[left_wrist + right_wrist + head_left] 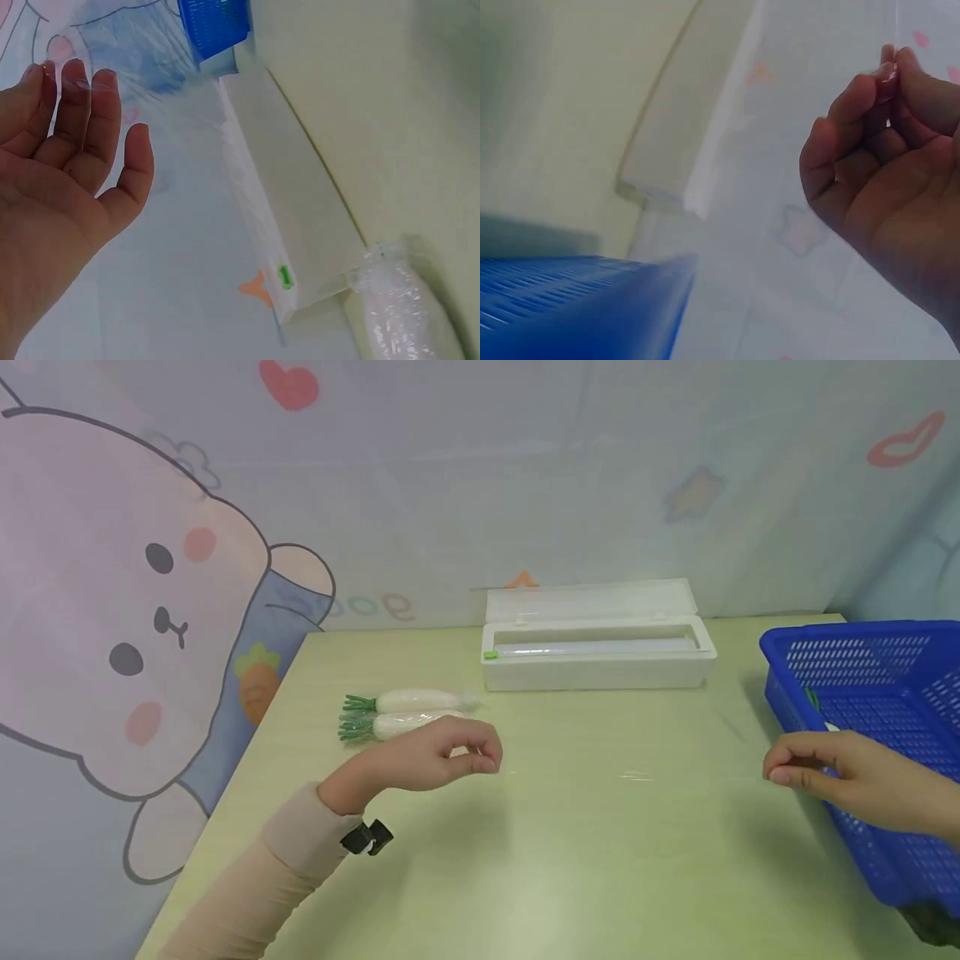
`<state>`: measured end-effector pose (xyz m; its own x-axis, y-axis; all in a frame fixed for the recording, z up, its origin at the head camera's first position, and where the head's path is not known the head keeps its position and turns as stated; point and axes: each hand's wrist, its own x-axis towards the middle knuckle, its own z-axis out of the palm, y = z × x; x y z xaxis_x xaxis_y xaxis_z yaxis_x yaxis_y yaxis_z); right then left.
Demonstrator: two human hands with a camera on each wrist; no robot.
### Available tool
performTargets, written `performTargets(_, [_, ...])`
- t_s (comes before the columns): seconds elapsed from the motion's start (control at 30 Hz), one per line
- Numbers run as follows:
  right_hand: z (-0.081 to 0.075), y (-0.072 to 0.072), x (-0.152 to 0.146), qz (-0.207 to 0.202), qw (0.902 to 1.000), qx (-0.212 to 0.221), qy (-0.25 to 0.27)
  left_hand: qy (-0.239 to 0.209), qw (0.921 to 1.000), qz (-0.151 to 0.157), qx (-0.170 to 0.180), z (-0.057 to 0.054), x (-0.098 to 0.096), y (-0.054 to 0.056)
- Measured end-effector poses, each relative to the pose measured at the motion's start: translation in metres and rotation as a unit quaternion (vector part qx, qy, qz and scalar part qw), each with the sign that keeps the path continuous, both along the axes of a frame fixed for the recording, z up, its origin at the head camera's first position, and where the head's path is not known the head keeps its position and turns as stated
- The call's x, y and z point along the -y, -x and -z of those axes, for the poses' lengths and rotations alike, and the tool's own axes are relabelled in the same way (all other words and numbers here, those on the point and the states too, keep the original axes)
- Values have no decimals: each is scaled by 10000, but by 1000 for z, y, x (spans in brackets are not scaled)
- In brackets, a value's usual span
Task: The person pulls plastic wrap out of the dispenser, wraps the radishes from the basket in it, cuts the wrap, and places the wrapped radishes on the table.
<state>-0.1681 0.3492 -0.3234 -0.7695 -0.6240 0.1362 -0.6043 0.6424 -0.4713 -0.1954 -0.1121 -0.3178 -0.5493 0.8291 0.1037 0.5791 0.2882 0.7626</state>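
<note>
A sheet of clear cling film (161, 82) spans the space between the two hands, seen mostly by its glints. My left hand (427, 756) pinches one edge between thumb and forefinger, its other fingers loosely bent in the left wrist view. Over the blue basket's near side, my right hand (862, 777) pinches the opposite edge with thumb and fingertips. Two white radishes with green stems lie left of centre: the farther radish (420, 700) and the nearer radish (397, 725), both wrapped in film. The left hand partly covers the nearer one.
At the table's back stands a white cling film box (596, 675), lid raised, with a roll (592, 648) inside and a green slider (491, 655) on its edge. A blue basket (877, 631) occupies the right side; something green and white shows in it. A printed curtain (465, 493) hangs behind.
</note>
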Motion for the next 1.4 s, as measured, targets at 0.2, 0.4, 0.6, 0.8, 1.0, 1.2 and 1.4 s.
performTargets(0.2, [31, -9, 8, -186, 9987, 475, 31, 634, 9976, -42, 274, 34, -2, -4])
performTargets(0.4, [63, -8, 16, -340, 9979, 519, -163, 837, 9954, -93, 460, 70, -6, -5])
performTargets(0.6, [94, -10, 22, -313, 9970, -164, -689, 1064, 9934, -187, 394, 97, -14, -2])
performTargets(0.8, [107, -11, 28, -53, 9940, -259, -1060, 1253, 9914, -312, 190, 114, -21, -1])
performTargets(1.0, [107, -15, 31, 302, 9913, 347, -1231, 1343, 9905, -287, 18, 119, -24, -2])
performTargets(1.2, [103, -19, 35, 494, 9886, 348, -1380, 1577, 9867, -392, -56, 121, -23, -3])
performTargets(1.4, [82, -23, 36, 333, 9917, 296, -1206, 1323, 9902, -272, -342, 120, -17, -8])
